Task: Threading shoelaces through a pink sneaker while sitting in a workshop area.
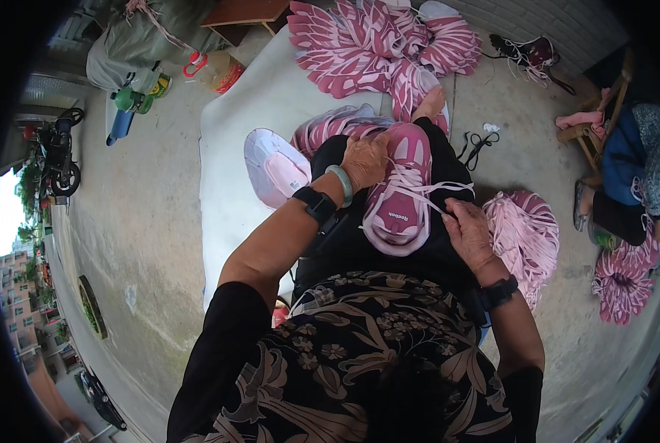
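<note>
A pink sneaker upper (398, 201) lies across my lap, tongue end towards me, toe pointing away. Pale pink laces (411, 176) run through its eyelets. My left hand (364, 159) grips the upper's left side near the toe, fingers curled over the edge. At the right, my right hand (469, 230) is closed in a pinch on a lace end, which stretches from the upper to my fingers. A pale, lined shoe upper (277, 168) lies on its own left of my knee. Beyond my left hand is a row of stacked pink uppers (337, 127).
A large heap of pink uppers (359, 44) lies on the white sheet (230, 155) ahead. Right of my leg sits a bundle of pink laces and uppers (522, 236). A black cord (479, 146) lies on the concrete. Another person (633, 184) sits at the far right beside more uppers.
</note>
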`<action>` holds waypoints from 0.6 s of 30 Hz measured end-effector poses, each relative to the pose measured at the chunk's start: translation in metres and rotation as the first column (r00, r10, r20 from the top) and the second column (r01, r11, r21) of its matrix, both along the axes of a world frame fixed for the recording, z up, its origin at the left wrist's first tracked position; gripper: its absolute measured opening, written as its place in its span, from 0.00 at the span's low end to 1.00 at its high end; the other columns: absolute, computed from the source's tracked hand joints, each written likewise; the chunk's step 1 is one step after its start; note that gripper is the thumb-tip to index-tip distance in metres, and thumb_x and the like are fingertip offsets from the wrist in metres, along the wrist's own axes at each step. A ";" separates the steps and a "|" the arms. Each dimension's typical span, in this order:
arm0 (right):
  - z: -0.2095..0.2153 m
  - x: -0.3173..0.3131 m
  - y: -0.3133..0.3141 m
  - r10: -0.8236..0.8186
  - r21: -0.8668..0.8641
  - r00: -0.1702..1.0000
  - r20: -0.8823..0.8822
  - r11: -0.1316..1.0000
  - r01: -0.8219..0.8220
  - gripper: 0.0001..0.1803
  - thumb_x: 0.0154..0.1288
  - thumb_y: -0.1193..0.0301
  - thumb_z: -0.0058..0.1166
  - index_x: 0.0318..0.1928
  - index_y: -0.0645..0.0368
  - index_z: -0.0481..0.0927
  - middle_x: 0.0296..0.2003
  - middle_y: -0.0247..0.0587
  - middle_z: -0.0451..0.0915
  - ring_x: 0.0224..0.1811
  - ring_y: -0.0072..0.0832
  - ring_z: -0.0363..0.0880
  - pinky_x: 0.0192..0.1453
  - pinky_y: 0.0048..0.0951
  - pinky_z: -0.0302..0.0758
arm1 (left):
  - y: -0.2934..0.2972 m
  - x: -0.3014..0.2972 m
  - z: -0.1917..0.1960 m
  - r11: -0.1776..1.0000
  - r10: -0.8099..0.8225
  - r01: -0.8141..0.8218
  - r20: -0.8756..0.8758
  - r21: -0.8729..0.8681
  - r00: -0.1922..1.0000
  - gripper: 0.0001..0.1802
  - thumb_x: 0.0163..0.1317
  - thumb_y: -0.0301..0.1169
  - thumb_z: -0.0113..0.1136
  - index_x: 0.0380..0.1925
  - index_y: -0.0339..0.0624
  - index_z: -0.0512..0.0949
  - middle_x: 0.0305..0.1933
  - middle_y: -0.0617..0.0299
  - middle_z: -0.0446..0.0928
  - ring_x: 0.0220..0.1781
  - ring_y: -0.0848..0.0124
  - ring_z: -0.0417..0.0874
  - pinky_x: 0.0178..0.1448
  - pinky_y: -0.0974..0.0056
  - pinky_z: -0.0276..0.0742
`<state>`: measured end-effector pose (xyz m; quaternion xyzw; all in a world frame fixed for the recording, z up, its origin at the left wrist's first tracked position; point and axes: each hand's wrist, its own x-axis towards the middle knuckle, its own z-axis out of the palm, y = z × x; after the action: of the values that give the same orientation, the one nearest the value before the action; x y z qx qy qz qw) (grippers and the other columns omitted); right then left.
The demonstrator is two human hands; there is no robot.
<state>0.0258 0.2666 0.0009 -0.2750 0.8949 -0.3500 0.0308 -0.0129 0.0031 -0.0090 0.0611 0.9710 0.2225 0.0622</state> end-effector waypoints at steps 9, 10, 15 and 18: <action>0.006 0.009 -0.013 0.107 -0.255 0.971 0.216 0.966 -0.049 0.07 0.56 0.77 0.48 0.36 0.62 0.73 0.27 0.45 0.76 0.26 0.39 0.76 0.32 0.32 0.72 | -0.019 0.017 0.053 0.319 -0.221 -0.350 0.428 0.881 0.876 0.18 0.54 0.18 0.50 0.47 0.31 0.69 0.30 0.59 0.78 0.28 0.77 0.77 0.38 0.72 0.72; 0.006 0.009 -0.013 0.143 -0.281 0.972 0.185 0.956 -0.088 0.06 0.56 0.77 0.47 0.35 0.61 0.73 0.27 0.45 0.76 0.26 0.39 0.76 0.30 0.31 0.72 | -0.018 0.020 0.048 0.411 -0.144 -0.373 0.464 0.832 0.874 0.15 0.54 0.18 0.49 0.45 0.31 0.70 0.29 0.59 0.78 0.27 0.77 0.77 0.35 0.73 0.72; 0.015 0.007 -0.011 0.150 -0.197 0.972 0.180 0.974 -0.114 0.06 0.55 0.77 0.48 0.35 0.61 0.73 0.26 0.44 0.76 0.27 0.39 0.76 0.31 0.31 0.72 | -0.012 0.028 0.027 0.456 -0.060 -0.377 0.450 0.806 0.891 0.07 0.57 0.22 0.50 0.34 0.34 0.75 0.22 0.63 0.75 0.21 0.79 0.73 0.27 0.75 0.70; 0.014 0.009 -0.008 0.125 -0.180 0.974 0.190 0.979 -0.091 0.05 0.55 0.77 0.47 0.33 0.61 0.73 0.25 0.44 0.75 0.27 0.40 0.76 0.31 0.32 0.72 | -0.011 0.020 0.046 0.606 -0.253 -0.315 0.552 0.731 0.794 0.06 0.57 0.27 0.53 0.28 0.35 0.77 0.18 0.65 0.74 0.19 0.81 0.71 0.25 0.76 0.67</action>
<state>0.0346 0.2583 0.0154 -0.2884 0.8377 -0.4490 0.1163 0.0074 -0.0082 0.0369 -0.0103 0.6951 0.6378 0.3316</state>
